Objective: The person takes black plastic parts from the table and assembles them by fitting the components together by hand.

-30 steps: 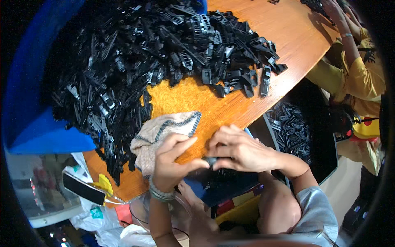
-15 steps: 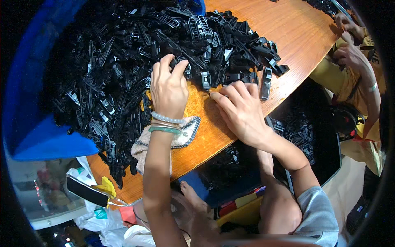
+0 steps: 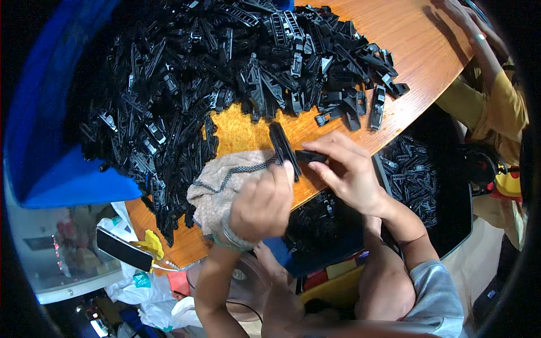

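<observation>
Gripping a long black plastic strip (image 3: 282, 147) in the left hand (image 3: 262, 200), a short black clip (image 3: 311, 156) in the right hand (image 3: 346, 169), both over the near tabletop (image 3: 248, 132) edge. Seemingly mid-joining; next, aligning clip to strip. Far left: heaped black parts (image 3: 197, 79).

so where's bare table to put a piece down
Bare wood lies on the table beyond the heap of black plastic parts, and in a small patch between heap and cloth. Crowded around the left hand and right hand.
</observation>
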Demonstrator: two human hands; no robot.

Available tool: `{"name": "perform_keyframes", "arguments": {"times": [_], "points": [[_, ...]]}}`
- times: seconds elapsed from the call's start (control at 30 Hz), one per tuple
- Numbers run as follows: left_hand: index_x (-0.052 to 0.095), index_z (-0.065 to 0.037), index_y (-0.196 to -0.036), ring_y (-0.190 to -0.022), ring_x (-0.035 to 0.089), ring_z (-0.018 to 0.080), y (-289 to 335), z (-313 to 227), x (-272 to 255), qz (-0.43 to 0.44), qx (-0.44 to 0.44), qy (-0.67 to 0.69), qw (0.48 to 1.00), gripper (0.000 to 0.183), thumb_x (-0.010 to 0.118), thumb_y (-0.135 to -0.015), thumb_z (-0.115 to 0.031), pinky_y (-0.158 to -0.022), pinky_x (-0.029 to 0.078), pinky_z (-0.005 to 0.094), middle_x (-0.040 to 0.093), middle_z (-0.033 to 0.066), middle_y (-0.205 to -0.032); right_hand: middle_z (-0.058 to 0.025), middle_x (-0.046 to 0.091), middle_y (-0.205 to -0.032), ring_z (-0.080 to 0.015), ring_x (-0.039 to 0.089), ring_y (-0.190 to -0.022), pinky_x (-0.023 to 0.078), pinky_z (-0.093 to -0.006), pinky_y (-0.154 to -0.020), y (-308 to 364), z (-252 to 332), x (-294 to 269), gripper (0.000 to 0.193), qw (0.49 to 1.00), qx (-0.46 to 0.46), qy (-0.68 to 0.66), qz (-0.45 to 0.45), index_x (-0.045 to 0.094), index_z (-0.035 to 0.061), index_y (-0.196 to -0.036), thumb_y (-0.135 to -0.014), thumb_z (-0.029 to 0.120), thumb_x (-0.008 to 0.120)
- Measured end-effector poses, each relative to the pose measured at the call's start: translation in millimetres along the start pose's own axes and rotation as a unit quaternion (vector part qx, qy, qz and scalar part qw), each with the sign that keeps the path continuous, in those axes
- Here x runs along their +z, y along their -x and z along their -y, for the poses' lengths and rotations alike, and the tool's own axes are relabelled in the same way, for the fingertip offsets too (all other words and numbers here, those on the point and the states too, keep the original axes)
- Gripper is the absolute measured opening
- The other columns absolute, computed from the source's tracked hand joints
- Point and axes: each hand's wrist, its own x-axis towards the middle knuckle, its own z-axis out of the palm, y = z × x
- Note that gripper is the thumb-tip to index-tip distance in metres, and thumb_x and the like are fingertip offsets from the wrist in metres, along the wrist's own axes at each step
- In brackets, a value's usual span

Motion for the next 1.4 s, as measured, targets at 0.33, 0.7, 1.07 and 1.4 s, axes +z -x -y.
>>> {"name": "perform_keyframes", "arguments": {"times": [0.33, 0.7, 1.07, 1.4], "points": [[0.067, 0.005, -0.090, -0.081, 0.057, 0.0215, 24.2, -37.7, -3.4, -0.027, 0.011, 0.042, 0.999, 0.024, 0.053, -0.086, -0.014, -0.068, 0.042, 0.0269, 0.066, 0.0190, -0.108, -0.0109, 0.058, -0.091, -0.0303, 0.061, -0.082, 0.051, -0.0374, -0.071, 12.0, 5.0, 13.0, 0.036, 0.990, -0.086, 0.074, 0.081, 0.064, 0.0027, -0.110, -0.075, -0.003, 0.066], [0.058, -0.002, -0.107, -0.082, 0.062, 0.0195, 147.8, -108.6, -116.3, -0.044, -0.681, 0.190, 0.706, 0.037, 0.069, -0.073, 0.008, -0.073, 0.048, 0.0286, 0.066, 0.0120, -0.100, -0.0122, 0.065, -0.096, -0.0229, 0.064, -0.090, 0.049, -0.0285, -0.080, 6.4, 7.4, 10.7, 0.034, 0.977, -0.097, 0.178, 0.072, 0.068, 0.0004, -0.110, -0.077, -0.009, 0.067], [0.062, 0.001, -0.099, -0.079, 0.061, 0.0153, 346.6, -212.8, -97.4, -0.033, -0.828, 0.174, 0.532, 0.022, 0.068, -0.078, 0.005, -0.076, 0.049, 0.0255, 0.064, 0.0047, -0.092, -0.0129, 0.066, -0.101, -0.0217, 0.063, -0.093, 0.047, -0.0278, -0.084, 13.1, -2.4, 11.9, 0.034, 0.964, -0.106, 0.232, 0.073, 0.068, -0.0002, -0.112, -0.080, -0.010, 0.066], [0.072, 0.002, -0.091, -0.074, 0.063, 0.0140, 416.3, -249.6, -89.5, -0.152, -0.933, 0.244, 0.216, 0.022, 0.079, -0.076, -0.012, -0.069, 0.051, 0.0293, 0.070, 0.0090, -0.078, -0.0116, 0.065, -0.096, -0.0207, 0.062, -0.088, 0.047, -0.0270, -0.081, 16.3, -0.8, 7.9, 0.036, 0.960, -0.089, 0.254, 0.081, 0.067, 0.0000, -0.114, -0.079, -0.009, 0.067]]}}
